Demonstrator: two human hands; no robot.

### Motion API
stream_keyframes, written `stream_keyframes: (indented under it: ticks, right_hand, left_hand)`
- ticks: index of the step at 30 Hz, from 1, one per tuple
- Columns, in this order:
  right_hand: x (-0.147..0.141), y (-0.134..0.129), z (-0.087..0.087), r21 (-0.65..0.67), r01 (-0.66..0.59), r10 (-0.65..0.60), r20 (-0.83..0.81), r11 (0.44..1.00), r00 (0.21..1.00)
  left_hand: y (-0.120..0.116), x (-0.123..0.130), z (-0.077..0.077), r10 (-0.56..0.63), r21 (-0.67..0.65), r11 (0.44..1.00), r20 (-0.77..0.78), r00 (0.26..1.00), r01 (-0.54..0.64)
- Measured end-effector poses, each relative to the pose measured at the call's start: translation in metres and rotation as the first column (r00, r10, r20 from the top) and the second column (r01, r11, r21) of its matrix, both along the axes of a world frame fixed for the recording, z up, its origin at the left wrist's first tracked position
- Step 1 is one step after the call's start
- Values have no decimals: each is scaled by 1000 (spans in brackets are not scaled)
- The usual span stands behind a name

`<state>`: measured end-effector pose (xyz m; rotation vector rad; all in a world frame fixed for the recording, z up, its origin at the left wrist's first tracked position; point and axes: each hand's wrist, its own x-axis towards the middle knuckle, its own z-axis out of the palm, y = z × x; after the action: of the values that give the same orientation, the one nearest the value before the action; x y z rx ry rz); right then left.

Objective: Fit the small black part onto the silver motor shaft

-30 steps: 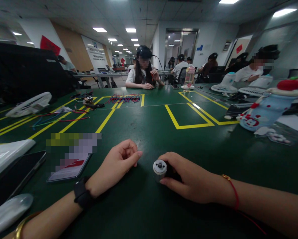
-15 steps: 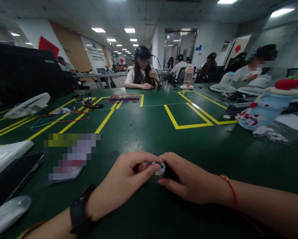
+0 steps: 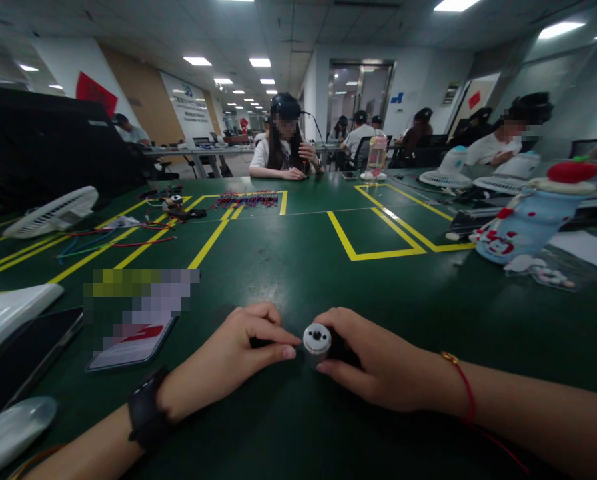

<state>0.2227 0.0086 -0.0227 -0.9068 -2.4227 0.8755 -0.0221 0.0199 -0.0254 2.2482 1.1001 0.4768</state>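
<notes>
Cylinder [image 3: 317, 339] of smooth grey metal, upright on or just above the green tabletop [image 3: 273, 277]; its pale round end face shows 1 dark central feature and 2 smaller holes; contact at the base cannot be told. Right hand [image 3: 373, 357] clamps the cylinder's curved side between thumb and fingers; thin red cord [image 3: 468, 387] crosses that wrist. Left hand [image 3: 233, 347], with black watch [image 3: 147, 408], is just beside; its thumb and index tips nearly meet; whether they pinch anything cannot be told; flat yellow tape [image 3: 388, 255] forms angular outlines beyond.
</notes>
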Motion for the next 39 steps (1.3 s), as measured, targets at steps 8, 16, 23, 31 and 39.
stream_keyframes:
  ticks: [8, 16, 23, 31, 39]
  right_hand:
    - [0, 0, -1, -1, 1, -1, 3, 1000, 1000]
    - [1, -1, 1, -17, 0, 0, -17, 1000, 1000]
    - [1, -1, 2, -28, 5, -6, -20, 1000, 1000]
    - [0, 0, 2, -34, 10, -10, 0, 999, 1000]
    - [0, -1, 1, -38, 12, -12, -12, 999, 1000]
  left_hand:
    - [-1, -1, -4, -56, 66, 996, -162, 985, 67]
    - [-1, -2, 2, 10, -26, 1000, -33, 999, -11]
    - [4, -3, 4, 372, -187, 923, 209, 904, -337]
    - [4, -5, -1, 332, -196, 936, 209, 920, -294]
    - [2, -4, 0, 249, -89, 967, 126, 960, -239]
